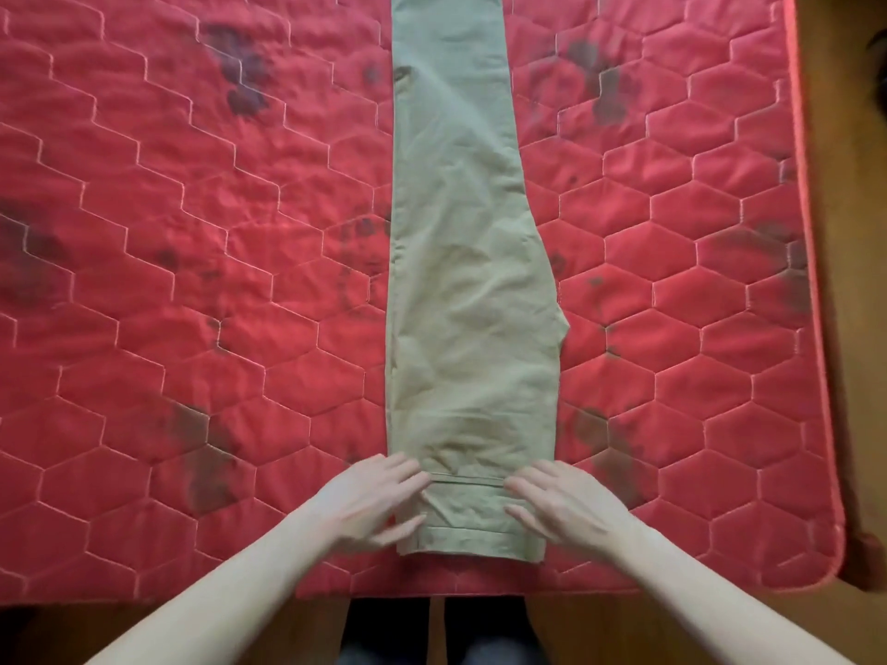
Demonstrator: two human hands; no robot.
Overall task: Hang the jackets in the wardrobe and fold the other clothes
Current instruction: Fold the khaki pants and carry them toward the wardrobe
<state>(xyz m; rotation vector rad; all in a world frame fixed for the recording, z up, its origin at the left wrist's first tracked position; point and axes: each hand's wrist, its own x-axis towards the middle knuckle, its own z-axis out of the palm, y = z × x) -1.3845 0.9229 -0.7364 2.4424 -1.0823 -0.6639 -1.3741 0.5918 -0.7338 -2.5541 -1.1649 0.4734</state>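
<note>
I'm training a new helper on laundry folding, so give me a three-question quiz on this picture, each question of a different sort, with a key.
1. True or false: the khaki cotton trousers are already folded lengthwise, one leg on the other.
2. Where do the left hand and right hand rest?
A. on the waistband end, nearest the person
B. on the leg hems
C. on the bare red quilted mattress
3. Fill in: both hands lie with fingers ____ on the cloth.

Key
1. True
2. A
3. Flat, held straight, pinching nothing
</note>
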